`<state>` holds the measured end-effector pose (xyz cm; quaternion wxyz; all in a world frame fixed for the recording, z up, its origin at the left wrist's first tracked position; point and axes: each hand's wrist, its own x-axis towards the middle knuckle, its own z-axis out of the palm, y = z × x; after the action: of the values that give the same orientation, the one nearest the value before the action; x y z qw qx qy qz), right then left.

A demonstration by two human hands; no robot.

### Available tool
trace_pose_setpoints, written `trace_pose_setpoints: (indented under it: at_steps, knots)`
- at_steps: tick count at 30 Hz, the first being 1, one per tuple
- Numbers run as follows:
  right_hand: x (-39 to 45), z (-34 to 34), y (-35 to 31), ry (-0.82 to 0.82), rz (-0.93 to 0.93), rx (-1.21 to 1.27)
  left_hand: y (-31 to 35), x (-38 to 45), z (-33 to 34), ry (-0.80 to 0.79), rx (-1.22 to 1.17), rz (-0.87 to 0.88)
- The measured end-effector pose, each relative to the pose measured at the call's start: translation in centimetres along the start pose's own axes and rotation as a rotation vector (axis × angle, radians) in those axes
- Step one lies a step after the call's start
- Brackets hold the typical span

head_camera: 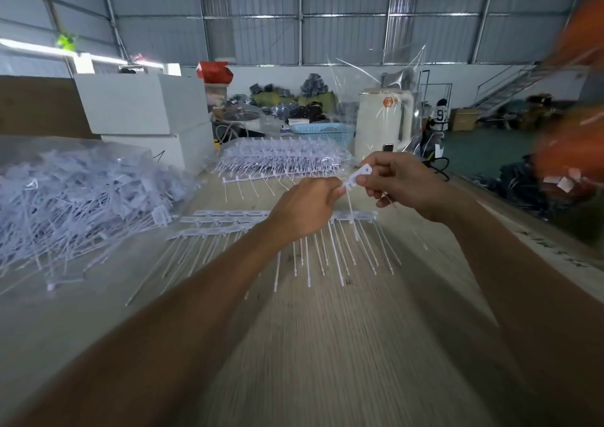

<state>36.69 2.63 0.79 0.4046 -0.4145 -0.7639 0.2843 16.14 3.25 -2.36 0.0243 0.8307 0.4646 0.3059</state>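
Note:
Above the wooden table (pixel 327 345), both hands hold one small white plastic strip (pixel 357 175) with short teeth along its lower edge. My left hand (pixel 302 211) pinches its near end between curled fingers. My right hand (pixel 402 181) pinches the far end, where a small hole shows. A thin white tail hangs down from the strip. Below the hands, several rows of white plastic tag ties (pixel 228 222) lie flat, their long tails pointing toward me.
A big loose heap of white ties (pixel 75 194) fills the left of the table. A bagged stack of tie rows (pixel 281 158) lies behind. White foam boxes (pixel 143 103), a blue basket (pixel 323 132) and a white kettle (pixel 382 122) stand at the back. A blurred orange shape (pixel 575 125) looms at right.

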Motion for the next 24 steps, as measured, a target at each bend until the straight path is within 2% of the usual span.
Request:
trace_pose_setpoints:
  at_steps: [3,5,8,11,15,16,19,24]
  knots:
    - [-0.1,0.2,-0.4,0.047,-0.1,-0.108,0.2,0.1,0.0,0.008,-0.2,-0.053]
    - [0.0,0.6,-0.6,0.108,-0.135,-0.108,0.2,0.2,-0.2,0.031,-0.199,-0.048]
    - [0.4,1.0,-0.4,0.216,-0.063,-0.073,0.0,0.4,-0.5,0.066,-0.173,-0.026]
    - [0.5,0.7,0.0,0.204,0.041,-0.12,0.1,0.0,-0.5,0.081,-0.15,0.044]
    - [1.0,0.6,0.6,0.336,0.095,-0.299,0.8,-0.2,-0.4,0.091,-0.114,0.157]
    - [1.1,0.7,0.8,0.365,0.106,-0.269,1.2,-0.2,-0.4,0.095,-0.098,0.192]
    - [1.0,1.2,1.1,0.341,0.16,0.036,2.3,0.1,-0.5,0.11,-0.065,0.201]
    - [0.9,1.7,0.5,0.112,0.292,0.445,2.2,0.1,-0.8,0.05,-0.05,0.151]
